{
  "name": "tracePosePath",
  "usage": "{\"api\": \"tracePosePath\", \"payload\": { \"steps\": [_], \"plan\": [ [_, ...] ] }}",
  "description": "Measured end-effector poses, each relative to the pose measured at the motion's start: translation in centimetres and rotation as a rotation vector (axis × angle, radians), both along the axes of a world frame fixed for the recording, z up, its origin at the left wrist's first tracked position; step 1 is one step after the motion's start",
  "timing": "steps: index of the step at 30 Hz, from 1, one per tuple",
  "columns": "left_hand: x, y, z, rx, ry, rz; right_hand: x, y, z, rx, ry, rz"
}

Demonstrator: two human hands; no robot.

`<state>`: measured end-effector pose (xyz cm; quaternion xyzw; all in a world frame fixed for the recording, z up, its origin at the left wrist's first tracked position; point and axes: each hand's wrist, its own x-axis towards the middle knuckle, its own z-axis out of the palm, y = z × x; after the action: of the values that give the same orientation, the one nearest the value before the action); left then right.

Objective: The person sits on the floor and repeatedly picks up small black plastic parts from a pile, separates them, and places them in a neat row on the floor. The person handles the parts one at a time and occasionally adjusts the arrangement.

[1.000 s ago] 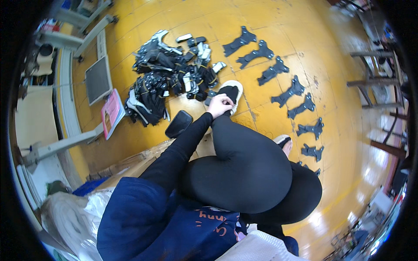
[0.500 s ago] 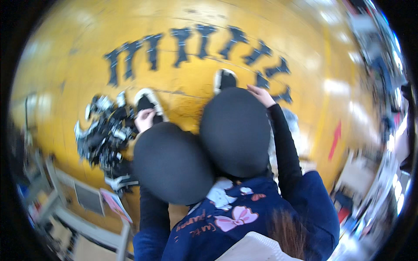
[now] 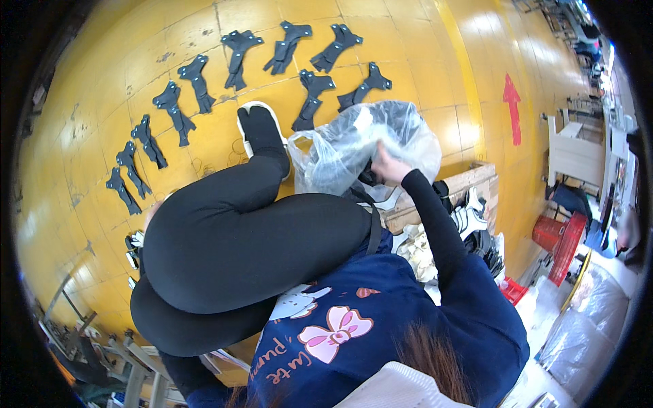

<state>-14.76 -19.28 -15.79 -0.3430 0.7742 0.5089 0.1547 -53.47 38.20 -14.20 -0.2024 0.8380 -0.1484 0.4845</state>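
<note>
To my right, a clear plastic bag (image 3: 325, 158) stands on the floor with dark pieces inside its mouth. My right hand (image 3: 392, 165) is at that mouth, its fingers closed on the crumpled plastic. Of my left hand (image 3: 151, 212), only a sliver of skin shows beyond my bent knee; its fingers are hidden. Black T-shaped fabric pieces (image 3: 239, 58) with small shiny snaps lie in an arc on the floor ahead. Two of them, including one black piece (image 3: 314, 98), lie just beyond the bag.
Beside the bag is a wooden pallet (image 3: 476, 178), with black-and-white parts (image 3: 469, 216) and a cream crumpled heap (image 3: 418, 253) near it. A small pile (image 3: 135, 246) shows past my left knee. Red containers (image 3: 559, 238) and a white bench (image 3: 578, 153) stand farther right.
My view and body have turned to the right, with my knees swung left. My right hand has moved from beside my knee to the plastic bag. My left hand has become mostly hidden.
</note>
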Motion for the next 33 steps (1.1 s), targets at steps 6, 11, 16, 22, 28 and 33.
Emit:
{"api": "tracePosePath", "payload": {
  "steps": [6, 11, 16, 22, 28, 33],
  "plan": [
    [-16.6, 0.9, 17.9, -0.081, -0.066, -0.024, -7.5, -3.7, 4.2, -0.024, 0.426, -0.08],
    [-27.5, 9.8, 23.6, 0.0, 0.117, -0.237, -9.1, -3.7, 6.1, -0.13, 0.659, 0.147],
    [-34.5, 21.5, 22.8, -0.223, 0.158, -0.936, -7.8, -3.9, 7.9, -0.36, 0.752, 0.036],
    [-39.2, 35.9, 14.1, -0.263, -0.066, -1.094, -7.6, -4.5, 10.6, -0.542, 0.607, -0.071],
    [-37.5, 34.5, 10.9, -0.877, 0.515, -0.966, -8.4, 2.8, 8.5, -0.407, 0.919, 0.083],
    [-38.1, 33.4, 14.0, -0.949, 0.562, -0.903, -6.5, 2.0, 6.2, -0.399, 0.545, -0.139]
  ]
}}
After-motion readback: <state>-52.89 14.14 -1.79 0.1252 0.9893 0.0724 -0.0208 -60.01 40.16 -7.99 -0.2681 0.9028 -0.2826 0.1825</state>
